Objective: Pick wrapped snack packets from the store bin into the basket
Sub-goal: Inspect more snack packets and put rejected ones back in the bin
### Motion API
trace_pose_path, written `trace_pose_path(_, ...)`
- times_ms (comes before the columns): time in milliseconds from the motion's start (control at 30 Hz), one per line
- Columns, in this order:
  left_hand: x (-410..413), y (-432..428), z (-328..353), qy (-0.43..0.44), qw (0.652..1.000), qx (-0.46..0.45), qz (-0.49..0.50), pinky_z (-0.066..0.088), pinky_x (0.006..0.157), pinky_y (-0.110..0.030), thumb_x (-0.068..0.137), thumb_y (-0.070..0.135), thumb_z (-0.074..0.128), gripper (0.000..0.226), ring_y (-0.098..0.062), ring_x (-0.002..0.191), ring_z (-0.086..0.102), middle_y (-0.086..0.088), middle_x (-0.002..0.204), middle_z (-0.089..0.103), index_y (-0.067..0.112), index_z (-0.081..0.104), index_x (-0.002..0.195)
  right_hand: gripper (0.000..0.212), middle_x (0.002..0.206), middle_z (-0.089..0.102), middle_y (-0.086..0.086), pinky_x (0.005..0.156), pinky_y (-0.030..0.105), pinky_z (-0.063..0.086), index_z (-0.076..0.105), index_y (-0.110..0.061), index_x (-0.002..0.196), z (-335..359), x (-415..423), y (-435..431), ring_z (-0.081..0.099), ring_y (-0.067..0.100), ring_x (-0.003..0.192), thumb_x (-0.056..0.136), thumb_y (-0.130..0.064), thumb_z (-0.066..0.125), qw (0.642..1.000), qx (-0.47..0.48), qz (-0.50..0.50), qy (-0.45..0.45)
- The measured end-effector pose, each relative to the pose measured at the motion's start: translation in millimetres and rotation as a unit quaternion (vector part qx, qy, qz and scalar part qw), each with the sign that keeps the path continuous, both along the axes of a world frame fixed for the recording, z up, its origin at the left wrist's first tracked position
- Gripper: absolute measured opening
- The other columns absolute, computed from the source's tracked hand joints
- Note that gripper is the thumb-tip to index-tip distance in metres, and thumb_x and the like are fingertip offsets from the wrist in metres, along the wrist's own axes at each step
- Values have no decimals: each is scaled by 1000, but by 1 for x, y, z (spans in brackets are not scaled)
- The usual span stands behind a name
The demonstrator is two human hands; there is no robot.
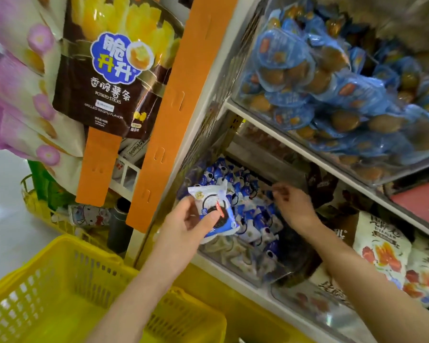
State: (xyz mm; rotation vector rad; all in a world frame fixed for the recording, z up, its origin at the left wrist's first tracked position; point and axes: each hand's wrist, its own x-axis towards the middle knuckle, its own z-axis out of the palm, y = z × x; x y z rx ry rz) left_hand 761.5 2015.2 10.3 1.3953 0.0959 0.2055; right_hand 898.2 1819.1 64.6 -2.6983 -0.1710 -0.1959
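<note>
Two hands: left hand (pixel 183 226), right hand (pixel 292 206). One packet (pixel 213 209) held in the left hand. Two yellow baskets, near basket (pixel 67 241) and far basket (pixel 31 203). One potato-stick bag (pixel 104 78). The packets in the bin (pixel 233 266) are too many to count.

Your basket (pixel 67 240) sits low on the left, with the bin (pixel 233 262) just right of it and higher. Your left hand (pixel 181 226) holds a packet (pixel 208 200) before the bin, and your right hand (pixel 295 209) is over it.

Blue-white snack packet (pixel 214 206) held over heaped clear bin (pixel 233 264), yellow basket (pixel 60 280) lower left
</note>
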Motion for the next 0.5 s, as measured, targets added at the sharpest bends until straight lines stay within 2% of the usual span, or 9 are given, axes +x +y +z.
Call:
trace_pose_path(67, 4, 2, -1, 9, 1000, -8, 5, 53, 86, -30, 81, 39, 62, 18, -5, 92, 64, 12, 95, 69, 30, 60, 97, 25, 120, 60, 14, 66, 14, 30, 59, -7, 114, -7, 20, 1, 55, 26, 109, 96, -8, 42, 997, -59, -3, 44)
trace_pose_path(133, 7, 4, 0, 9, 1000, -23, 3, 53, 87, -33, 76, 45, 63, 25, -4, 92, 64, 13, 94, 69, 32, 59, 97, 24, 125, 56, 19, 74, 21, 36, 58, -4, 109, -16, 33, 6, 52, 31, 114, 97, -6, 37, 989, -97, -16, 107)
trace_pose_path(200, 8, 6, -1, 7, 999, -37, -2, 52, 85, -29, 68, 51, 61, 35, 0, 90, 64, 18, 92, 69, 33, 58, 98, 32, 131, 50, 21, 89, 30, 39, 52, 3, 121, -24, 42, 9, 48, 32, 119, 99, -8, 32, 978, -140, -44, 150)
trace_pose_path(300, 12, 7, -3, 2, 999, -50, -7, 50, 78, -19, 77, 41, 62, 23, 5, 89, 63, 23, 92, 69, 34, 58, 99, 37, 139, 43, 17, 98, 28, 35, 42, -2, 133, -31, 53, 9, 42, 28, 126, 101, -8, 27, 961, -183, -86, 187)
trace_pose_path(400, 15, 8, -4, -3, 998, -55, -11, 51, 72, -14, 83, 32, 62, 15, 5, 88, 63, 18, 93, 69, 34, 58, 97, 37, 138, 44, 20, 94, 27, 37, 40, 0, 134, -27, 52, 14, 43, 30, 126, 100, -9, 27, 950, -196, -120, 211)
trace_pose_path(467, 16, 8, -4, -4, 999, -51, -14, 54, 78, -19, 84, 33, 62, 17, -3, 91, 64, 7, 97, 69, 27, 58, 99, 35, 134, 47, 22, 85, 26, 41, 45, 5, 129, -24, 51, 20, 45, 33, 123, 99, -8, 32, 955, -148, -135, 219)
trace_pose_path(500, 16, 7, -4, -5, 999, -47, -16, 53, 83, -25, 84, 33, 62, 20, -8, 93, 64, 3, 99, 68, 24, 57, 101, 34, 132, 50, 22, 87, 27, 41, 46, 6, 127, -23, 53, 21, 47, 33, 121, 98, -7, 33, 953, -139, -134, 235)
